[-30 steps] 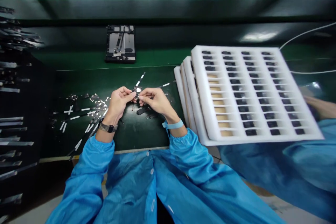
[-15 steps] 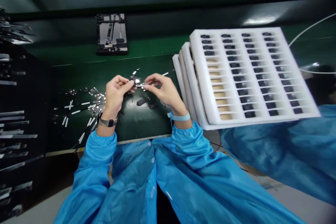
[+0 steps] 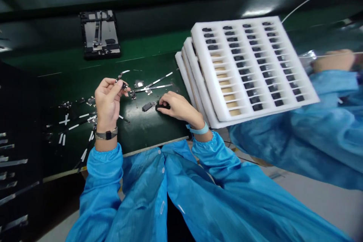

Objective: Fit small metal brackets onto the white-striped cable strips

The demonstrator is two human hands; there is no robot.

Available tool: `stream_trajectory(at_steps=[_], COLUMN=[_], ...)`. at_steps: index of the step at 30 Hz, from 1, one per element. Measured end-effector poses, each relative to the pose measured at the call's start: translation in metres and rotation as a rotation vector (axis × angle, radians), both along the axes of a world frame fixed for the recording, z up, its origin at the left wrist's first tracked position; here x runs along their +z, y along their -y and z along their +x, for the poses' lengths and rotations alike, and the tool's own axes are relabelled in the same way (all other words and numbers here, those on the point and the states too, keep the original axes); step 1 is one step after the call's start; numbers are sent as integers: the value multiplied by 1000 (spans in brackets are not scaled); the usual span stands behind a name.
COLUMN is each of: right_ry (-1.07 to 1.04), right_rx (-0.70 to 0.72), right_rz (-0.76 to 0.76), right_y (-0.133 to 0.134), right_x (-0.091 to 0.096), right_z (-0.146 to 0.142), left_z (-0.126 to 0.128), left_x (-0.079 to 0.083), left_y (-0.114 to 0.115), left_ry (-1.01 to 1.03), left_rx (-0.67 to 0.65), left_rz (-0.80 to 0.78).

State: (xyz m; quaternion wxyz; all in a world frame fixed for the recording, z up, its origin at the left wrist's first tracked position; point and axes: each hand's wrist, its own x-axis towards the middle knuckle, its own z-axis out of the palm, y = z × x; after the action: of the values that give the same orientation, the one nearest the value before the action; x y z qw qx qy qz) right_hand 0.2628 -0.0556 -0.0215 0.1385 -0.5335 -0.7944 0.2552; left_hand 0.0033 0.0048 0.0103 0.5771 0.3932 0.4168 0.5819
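Note:
Raised over the green work surface, my left hand (image 3: 108,102) pinches a small flex cable (image 3: 123,85) with a dark connector end and a pale strip. My right hand (image 3: 181,109) rests low by the surface, its fingertips closed on a small black module (image 3: 163,106). Just left of those fingers lies another black module (image 3: 147,106). Beyond them, loose flex cables with silvery strips (image 3: 157,81) and a small metallic piece (image 3: 138,83) are scattered.
Tilted stacked white foam trays (image 3: 195,32) hold rows of black parts to the right. At the back left sits a black box-like frame (image 3: 117,51) containing strips. More cables (image 3: 74,126) lie left of my left wrist. A co-worker's hand (image 3: 334,60) shows at far right.
My hands have moved apart. The left has gone left with the flex cable; the right has come down onto a black module. The view has shifted, and a co-worker's hand has appeared.

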Motion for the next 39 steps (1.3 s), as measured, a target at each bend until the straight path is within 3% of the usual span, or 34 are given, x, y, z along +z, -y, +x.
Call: stream_trajectory(at_steps=[7,13,24,28,32,35,39], right_ry=[41,-212,-511,-607,-752,-798,-774], right_rx=[-69,-164,-186,-150,-96,-54,-63], right_rz=[83,139,34,26,-93,-135,-70], right_y=[3,4,-11,-18,-23,-24,-25], right_x=[1,7,15,33,54,65,71], right_z=[1,-1,-26,-34,-41,-42,-39], left_z=[1,2,0,-15,-41,-57,-72], left_x=[-2,-4,-5,12,30,34,32], left_y=[-1,-1,2,5,8,9,14], left_ry=[5,-6,-73,-15,134,158,83], left_rx=[-3,-18,-38,22,50,28,-70], left_rz=[-11,-33,-20,71,226,269,266])
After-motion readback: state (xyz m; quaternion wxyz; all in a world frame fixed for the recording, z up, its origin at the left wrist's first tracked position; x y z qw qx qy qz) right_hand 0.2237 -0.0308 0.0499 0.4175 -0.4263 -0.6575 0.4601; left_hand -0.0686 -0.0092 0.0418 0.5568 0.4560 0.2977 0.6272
